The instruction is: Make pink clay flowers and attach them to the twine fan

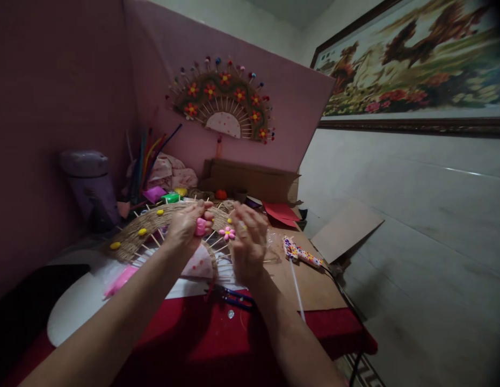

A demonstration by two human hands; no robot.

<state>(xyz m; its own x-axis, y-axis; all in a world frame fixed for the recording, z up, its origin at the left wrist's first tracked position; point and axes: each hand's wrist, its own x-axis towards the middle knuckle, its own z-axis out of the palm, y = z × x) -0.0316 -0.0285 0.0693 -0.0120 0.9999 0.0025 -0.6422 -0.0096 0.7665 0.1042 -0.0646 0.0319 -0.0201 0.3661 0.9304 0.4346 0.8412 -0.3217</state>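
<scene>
My left hand (186, 224) is closed around a lump of pink modelling clay (200, 227), part of which shows between the fingers. To its right, my right hand (250, 244) is raised with curled fingers, slightly blurred; whatever they pinch is hidden. Beneath both hands lies a half-round fan (131, 232) of twine and thin sticks, with yellow clay dots (142, 232) along its band. A pink clay flower (227, 233) with a yellow centre sits on it between my hands. The fan's dotted white inner half-circle (198, 263) is partly covered by my left arm.
Blue-handled snips (236, 299) lie near the red tablecloth (185, 333). A patterned glue gun (300, 252) with a glue stick rests on cardboard (320, 287) at right. A pink clay packet (120, 280) is at left, a purple bottle (91, 185) behind. A finished fan (223, 99) hangs above.
</scene>
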